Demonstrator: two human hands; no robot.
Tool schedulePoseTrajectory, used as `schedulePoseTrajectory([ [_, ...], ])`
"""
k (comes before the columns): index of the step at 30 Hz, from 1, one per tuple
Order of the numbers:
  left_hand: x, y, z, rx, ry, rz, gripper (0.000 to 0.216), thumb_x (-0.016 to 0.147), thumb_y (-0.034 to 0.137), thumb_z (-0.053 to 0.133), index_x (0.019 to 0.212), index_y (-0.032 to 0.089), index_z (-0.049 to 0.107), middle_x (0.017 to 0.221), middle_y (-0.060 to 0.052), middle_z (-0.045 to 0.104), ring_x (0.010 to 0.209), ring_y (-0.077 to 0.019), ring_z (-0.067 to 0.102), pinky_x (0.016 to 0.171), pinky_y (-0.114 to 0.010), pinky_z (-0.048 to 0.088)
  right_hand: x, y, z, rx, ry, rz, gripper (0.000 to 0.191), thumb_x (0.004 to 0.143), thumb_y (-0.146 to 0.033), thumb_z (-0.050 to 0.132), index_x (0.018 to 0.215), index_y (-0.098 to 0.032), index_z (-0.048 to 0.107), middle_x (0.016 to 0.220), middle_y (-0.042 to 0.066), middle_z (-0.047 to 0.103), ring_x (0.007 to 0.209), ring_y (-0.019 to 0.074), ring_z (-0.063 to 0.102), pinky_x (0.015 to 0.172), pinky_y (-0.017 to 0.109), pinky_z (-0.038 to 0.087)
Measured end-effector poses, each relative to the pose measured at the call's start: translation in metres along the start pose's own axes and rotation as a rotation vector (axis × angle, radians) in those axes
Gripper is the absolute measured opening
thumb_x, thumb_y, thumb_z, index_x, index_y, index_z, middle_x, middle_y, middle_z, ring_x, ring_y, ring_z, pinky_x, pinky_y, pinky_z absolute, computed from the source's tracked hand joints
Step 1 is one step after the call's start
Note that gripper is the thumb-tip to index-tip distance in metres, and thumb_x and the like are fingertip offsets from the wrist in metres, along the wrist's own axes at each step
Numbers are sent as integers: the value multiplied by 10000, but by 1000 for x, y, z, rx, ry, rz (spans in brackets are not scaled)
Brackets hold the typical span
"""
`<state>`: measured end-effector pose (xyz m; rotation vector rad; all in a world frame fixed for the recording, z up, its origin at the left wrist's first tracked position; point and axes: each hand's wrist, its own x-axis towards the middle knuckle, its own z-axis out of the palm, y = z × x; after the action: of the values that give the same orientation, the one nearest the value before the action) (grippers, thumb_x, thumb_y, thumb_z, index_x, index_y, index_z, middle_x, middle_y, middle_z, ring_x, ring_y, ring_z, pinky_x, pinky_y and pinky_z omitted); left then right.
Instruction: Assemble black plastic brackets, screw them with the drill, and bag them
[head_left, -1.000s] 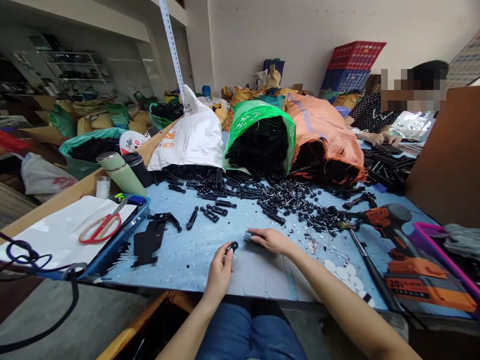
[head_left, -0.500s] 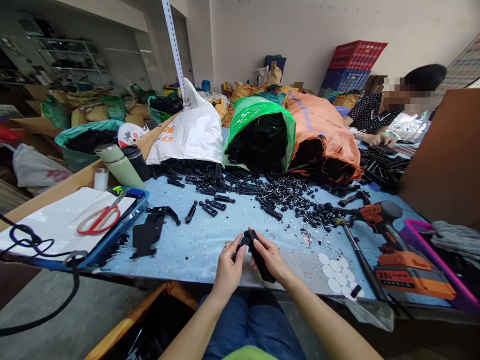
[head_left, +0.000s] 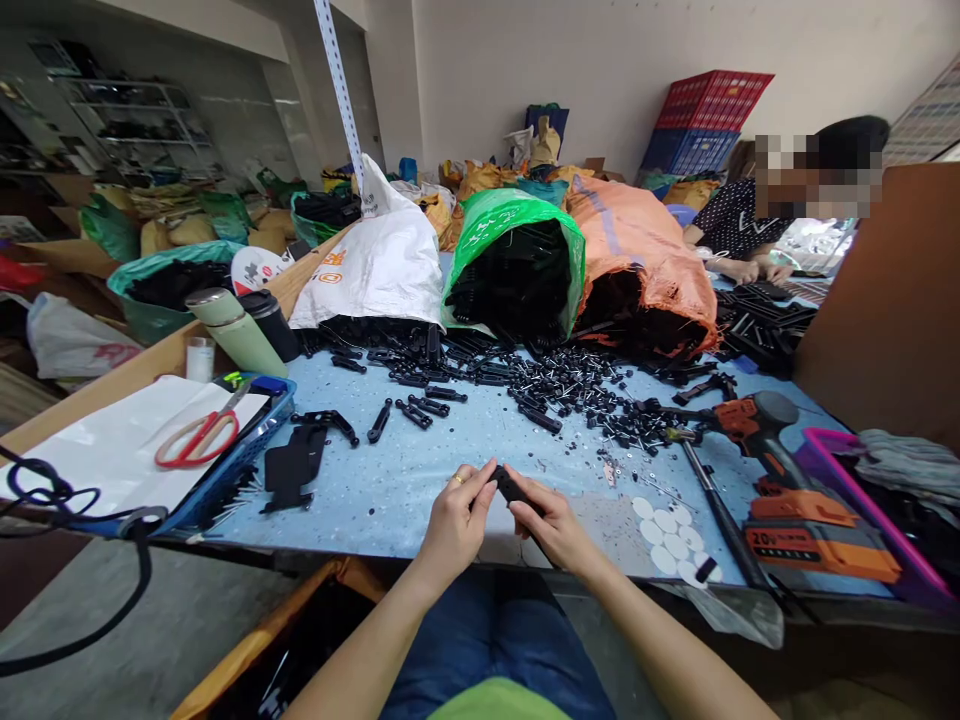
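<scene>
Both hands meet over the front edge of the blue table, gripping one black plastic arm piece (head_left: 511, 487) between them. My left hand (head_left: 459, 520) pinches its upper left end with thumb and fingers. Wrapped along the piece's right side is my right hand (head_left: 551, 522), covering much of it. The piece's exact shape is partly hidden by the fingers. Beyond the hands lie several loose black arm pieces (head_left: 420, 412) and a heap of black knobs and screws (head_left: 577, 390). A flat black bracket (head_left: 291, 470) rests to the left.
A cordless drill (head_left: 795, 500) and a hammer (head_left: 720, 520) lie at right, beside white round discs (head_left: 666, 535) and a purple bin (head_left: 877, 510). Scissors (head_left: 199, 440) lie on a blue basket at left. White, green (head_left: 517, 205) and orange sacks line the back; a co-worker (head_left: 750, 240) sits beyond.
The black piece has turned in my hands, and less of its length shows below the right hand. My right fingers now lie over its top. The view has shifted slightly.
</scene>
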<state>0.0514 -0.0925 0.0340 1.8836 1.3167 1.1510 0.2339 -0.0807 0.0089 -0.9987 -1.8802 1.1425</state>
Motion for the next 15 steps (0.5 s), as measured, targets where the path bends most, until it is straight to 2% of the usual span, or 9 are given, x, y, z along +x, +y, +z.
schedulePoseTrajectory([
  [3, -1, 1, -8, 1, -118, 77, 358, 909, 275, 388, 1225, 191, 534, 886, -82, 568, 829, -171, 542, 750, -303, 461, -2, -8, -6, -132, -77, -77, 478, 882, -405, 472, 1338, -276, 412, 980, 59, 609, 720, 136, 576, 680, 299, 508],
  [4, -3, 2, -7, -4, -114, 98, 356, 908, 269, 391, 1226, 198, 533, 900, -84, 573, 845, -174, 543, 760, -308, 463, -3, -12, -5, -173, -85, -98, 476, 874, -405, 488, 1329, -279, 427, 1003, 62, 614, 798, 160, 579, 738, 320, 499],
  [6, -8, 4, 1, -30, 6, 116, 361, 912, 250, 376, 1241, 201, 517, 936, -93, 581, 877, -180, 542, 783, -318, 464, -5, -19, 3, -184, 23, -100, 474, 879, -391, 481, 1335, -277, 420, 1043, 72, 605, 868, 182, 571, 786, 340, 487],
  [8, -14, 7, 13, -63, 183, 101, 378, 920, 233, 345, 1269, 195, 485, 985, -105, 581, 908, -186, 539, 791, -323, 466, -7, -24, 14, -125, 218, -75, 485, 903, -362, 436, 1372, -266, 359, 1029, 85, 587, 799, 170, 570, 736, 329, 501],
  [9, -16, 9, 19, -77, 233, 95, 381, 922, 228, 338, 1276, 195, 476, 1009, -109, 581, 922, -188, 538, 796, -323, 467, -8, -25, 19, -95, 276, -74, 489, 908, -348, 425, 1382, -262, 339, 1003, 85, 582, 750, 159, 562, 698, 319, 507],
  [13, -18, 15, 28, -90, 249, 105, 369, 915, 223, 364, 1264, 207, 485, 1073, -105, 573, 988, -195, 527, 851, -334, 452, -6, -27, 24, -58, 207, -125, 482, 890, -316, 473, 1361, -279, 379, 934, 67, 570, 636, 128, 520, 611, 295, 502],
  [15, -17, 16, 27, -87, 286, 82, 364, 916, 228, 364, 1257, 209, 491, 1076, -105, 569, 992, -196, 526, 853, -338, 453, -4, -28, 22, -35, 244, -127, 479, 893, -316, 465, 1362, -284, 375, 938, 64, 564, 602, 116, 504, 590, 290, 499],
])
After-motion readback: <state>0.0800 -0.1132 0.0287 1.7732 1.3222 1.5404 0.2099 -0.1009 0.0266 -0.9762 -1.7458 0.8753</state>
